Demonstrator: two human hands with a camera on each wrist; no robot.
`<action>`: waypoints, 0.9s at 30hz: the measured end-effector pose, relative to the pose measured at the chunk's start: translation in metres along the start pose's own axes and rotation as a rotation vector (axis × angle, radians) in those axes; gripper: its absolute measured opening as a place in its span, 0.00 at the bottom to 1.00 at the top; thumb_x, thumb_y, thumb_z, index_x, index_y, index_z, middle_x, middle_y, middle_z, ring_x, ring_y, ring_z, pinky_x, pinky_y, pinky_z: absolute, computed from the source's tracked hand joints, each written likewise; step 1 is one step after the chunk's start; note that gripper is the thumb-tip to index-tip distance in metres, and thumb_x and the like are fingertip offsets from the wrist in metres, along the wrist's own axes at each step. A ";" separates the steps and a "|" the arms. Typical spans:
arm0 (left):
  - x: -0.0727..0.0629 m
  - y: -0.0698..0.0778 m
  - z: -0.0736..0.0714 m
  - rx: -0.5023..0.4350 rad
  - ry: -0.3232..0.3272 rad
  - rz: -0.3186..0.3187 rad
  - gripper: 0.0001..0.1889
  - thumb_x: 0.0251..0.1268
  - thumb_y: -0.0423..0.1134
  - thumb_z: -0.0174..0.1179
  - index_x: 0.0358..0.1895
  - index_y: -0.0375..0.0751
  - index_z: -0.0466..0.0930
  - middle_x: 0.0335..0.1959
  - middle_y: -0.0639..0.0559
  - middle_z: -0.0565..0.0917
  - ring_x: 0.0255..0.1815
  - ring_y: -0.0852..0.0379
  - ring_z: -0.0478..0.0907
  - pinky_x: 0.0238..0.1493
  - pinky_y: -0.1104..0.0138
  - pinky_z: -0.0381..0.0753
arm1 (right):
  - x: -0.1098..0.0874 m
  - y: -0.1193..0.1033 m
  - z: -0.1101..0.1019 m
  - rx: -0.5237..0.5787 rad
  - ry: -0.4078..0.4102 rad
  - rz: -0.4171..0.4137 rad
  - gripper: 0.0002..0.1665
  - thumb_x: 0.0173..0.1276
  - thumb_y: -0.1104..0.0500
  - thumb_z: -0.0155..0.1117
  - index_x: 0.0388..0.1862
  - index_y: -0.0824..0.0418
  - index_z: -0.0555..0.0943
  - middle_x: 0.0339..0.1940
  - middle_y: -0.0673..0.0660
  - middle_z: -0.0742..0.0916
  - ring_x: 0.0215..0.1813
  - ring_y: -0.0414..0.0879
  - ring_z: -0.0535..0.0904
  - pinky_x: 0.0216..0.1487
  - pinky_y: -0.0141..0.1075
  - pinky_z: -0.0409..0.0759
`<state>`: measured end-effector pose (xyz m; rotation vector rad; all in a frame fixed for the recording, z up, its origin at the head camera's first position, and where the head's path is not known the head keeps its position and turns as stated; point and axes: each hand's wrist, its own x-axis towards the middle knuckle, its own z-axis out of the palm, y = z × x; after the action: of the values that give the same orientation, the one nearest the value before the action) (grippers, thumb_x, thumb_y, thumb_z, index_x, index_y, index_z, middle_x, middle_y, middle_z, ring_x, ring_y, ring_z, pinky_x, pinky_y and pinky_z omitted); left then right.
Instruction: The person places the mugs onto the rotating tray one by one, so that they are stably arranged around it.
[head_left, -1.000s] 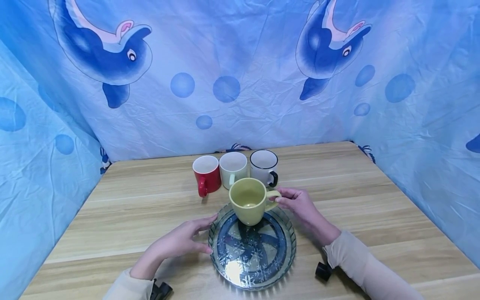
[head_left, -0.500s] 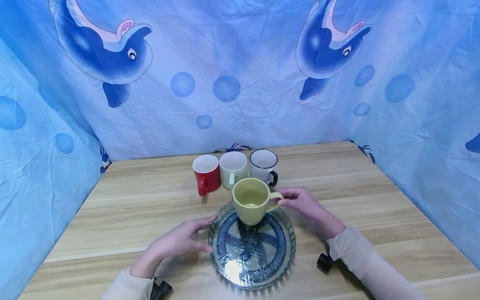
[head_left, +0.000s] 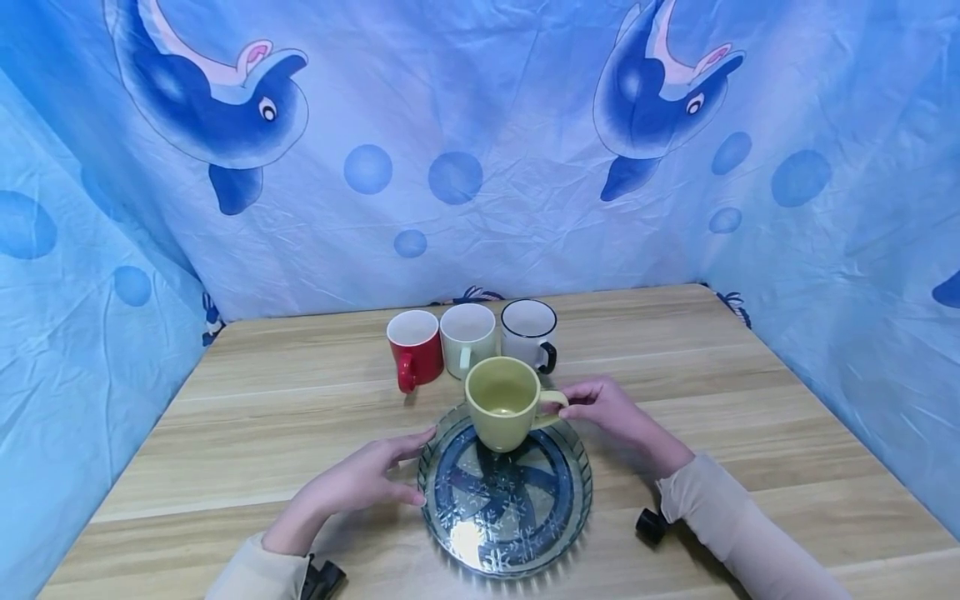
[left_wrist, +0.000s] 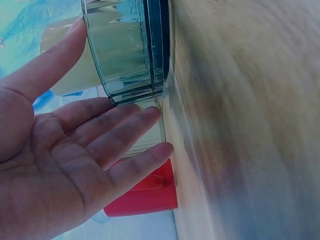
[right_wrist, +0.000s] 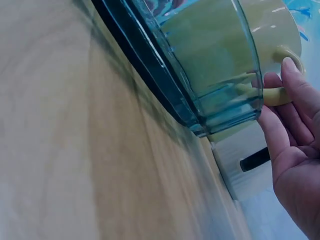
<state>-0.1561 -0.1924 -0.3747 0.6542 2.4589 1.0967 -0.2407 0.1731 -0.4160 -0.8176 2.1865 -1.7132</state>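
A yellow-green mug (head_left: 501, 417) stands upright at the far side of a round clear glass dish (head_left: 504, 546). The dish has a scalloped rim and a snowflake pattern over dark blue. My right hand (head_left: 611, 412) holds the mug's handle (right_wrist: 277, 96), with the thumb on one side and fingers behind it in the right wrist view. At the dish's left side my left hand (head_left: 363, 477) has its fingers spread, thumb and fingertips at the glass rim. The left wrist view shows that left palm (left_wrist: 65, 150) with nothing in it.
Behind the dish stand a red mug (head_left: 423, 358), a pale green mug (head_left: 452, 354) and a white mug with a black rim (head_left: 517, 352), side by side. The wooden table (head_left: 262, 417) ends at a blue dolphin-print cloth (head_left: 495, 242).
The yellow-green mug has shifted slightly to the right on the dish, along with my right hand. My left hand and the dish have stayed in place.
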 end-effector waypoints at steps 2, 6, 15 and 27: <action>0.000 0.000 0.000 -0.003 -0.001 0.000 0.46 0.51 0.42 0.72 0.73 0.32 0.58 0.73 0.35 0.63 0.70 0.33 0.65 0.69 0.40 0.64 | 0.000 0.000 0.001 0.017 -0.005 0.013 0.23 0.62 0.63 0.66 0.53 0.77 0.77 0.46 0.51 0.90 0.47 0.34 0.85 0.50 0.29 0.84; 0.001 0.000 0.000 -0.004 -0.001 -0.004 0.47 0.51 0.42 0.72 0.73 0.32 0.58 0.73 0.35 0.63 0.70 0.33 0.64 0.68 0.39 0.64 | 0.001 -0.001 0.003 0.031 -0.005 0.039 0.24 0.63 0.62 0.66 0.54 0.76 0.76 0.48 0.59 0.88 0.48 0.35 0.85 0.52 0.29 0.84; 0.000 0.000 0.000 0.002 0.001 -0.003 0.46 0.51 0.42 0.72 0.73 0.32 0.58 0.72 0.34 0.64 0.70 0.33 0.65 0.69 0.39 0.64 | 0.001 -0.004 0.006 0.022 0.018 0.055 0.25 0.64 0.61 0.66 0.54 0.77 0.76 0.50 0.66 0.86 0.47 0.33 0.85 0.51 0.29 0.84; -0.001 0.000 0.000 0.029 0.008 0.006 0.47 0.50 0.42 0.72 0.72 0.31 0.58 0.72 0.34 0.64 0.70 0.33 0.65 0.69 0.40 0.63 | 0.002 -0.006 0.005 0.022 0.024 0.070 0.26 0.63 0.60 0.67 0.55 0.75 0.76 0.49 0.62 0.87 0.46 0.33 0.85 0.50 0.28 0.84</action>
<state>-0.1552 -0.1921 -0.3745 0.6678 2.4854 1.0692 -0.2382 0.1673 -0.4118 -0.7101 2.1810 -1.7181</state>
